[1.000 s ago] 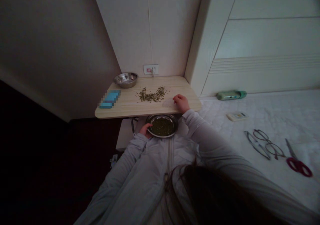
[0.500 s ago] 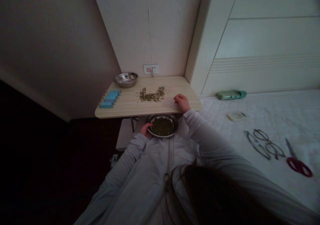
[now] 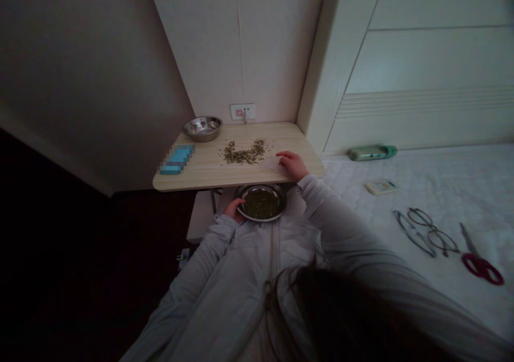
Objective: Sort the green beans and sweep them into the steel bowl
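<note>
My left hand [image 3: 234,210] grips the left rim of a round metal bowl [image 3: 262,218], which sits at my lap just below the table's front edge. Dark green bits lie inside that bowl. On the wooden table [image 3: 201,172], small greenish-brown pieces [image 3: 244,153] are scattered in a rough U shape. My right hand [image 3: 292,165] rests over the table's right side, index finger stretched toward the pieces and the other fingers curled. Beside its fingertips is a pale, faint patch [image 3: 271,164] that I cannot make out. Nothing is visibly held in it.
A shiny metal bowl [image 3: 203,129] stands at the table's back left, with a blurred blue object [image 3: 176,159] in front of it. On the white bed at right lie a green bottle [image 3: 371,153], a small pale box [image 3: 381,187], glasses [image 3: 431,231] and red-handled scissors [image 3: 480,265].
My right index finger has straightened out to the left from a more curled hand. My left hand and the bowl it holds have stayed in place.
</note>
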`<state>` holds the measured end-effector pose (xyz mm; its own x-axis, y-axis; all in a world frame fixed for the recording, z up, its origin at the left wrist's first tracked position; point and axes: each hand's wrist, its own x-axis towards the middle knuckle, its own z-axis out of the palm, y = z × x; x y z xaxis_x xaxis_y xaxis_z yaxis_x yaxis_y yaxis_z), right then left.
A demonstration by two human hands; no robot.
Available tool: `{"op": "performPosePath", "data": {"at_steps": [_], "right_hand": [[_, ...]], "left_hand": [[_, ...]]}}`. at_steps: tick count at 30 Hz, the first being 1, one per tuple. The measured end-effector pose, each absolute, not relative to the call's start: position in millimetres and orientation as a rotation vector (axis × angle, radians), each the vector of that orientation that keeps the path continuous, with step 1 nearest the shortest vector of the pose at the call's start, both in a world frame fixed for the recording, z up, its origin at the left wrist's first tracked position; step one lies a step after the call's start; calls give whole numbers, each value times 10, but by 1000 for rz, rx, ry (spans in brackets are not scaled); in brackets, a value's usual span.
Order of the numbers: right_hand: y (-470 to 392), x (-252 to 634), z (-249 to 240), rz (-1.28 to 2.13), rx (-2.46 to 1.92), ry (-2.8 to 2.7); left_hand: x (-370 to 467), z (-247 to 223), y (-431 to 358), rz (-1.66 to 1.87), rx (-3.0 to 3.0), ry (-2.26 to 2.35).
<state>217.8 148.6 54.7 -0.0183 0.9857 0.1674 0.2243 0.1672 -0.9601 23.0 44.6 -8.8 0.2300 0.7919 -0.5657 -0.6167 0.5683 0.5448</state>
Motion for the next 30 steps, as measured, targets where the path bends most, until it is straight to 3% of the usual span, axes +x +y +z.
{"op": "performPosePath", "data": {"at_steps": [30], "right_hand": [[1400,2224,584,942,-1212,-1535]], "left_hand": [[215,-128,462,977,234,885]]}}
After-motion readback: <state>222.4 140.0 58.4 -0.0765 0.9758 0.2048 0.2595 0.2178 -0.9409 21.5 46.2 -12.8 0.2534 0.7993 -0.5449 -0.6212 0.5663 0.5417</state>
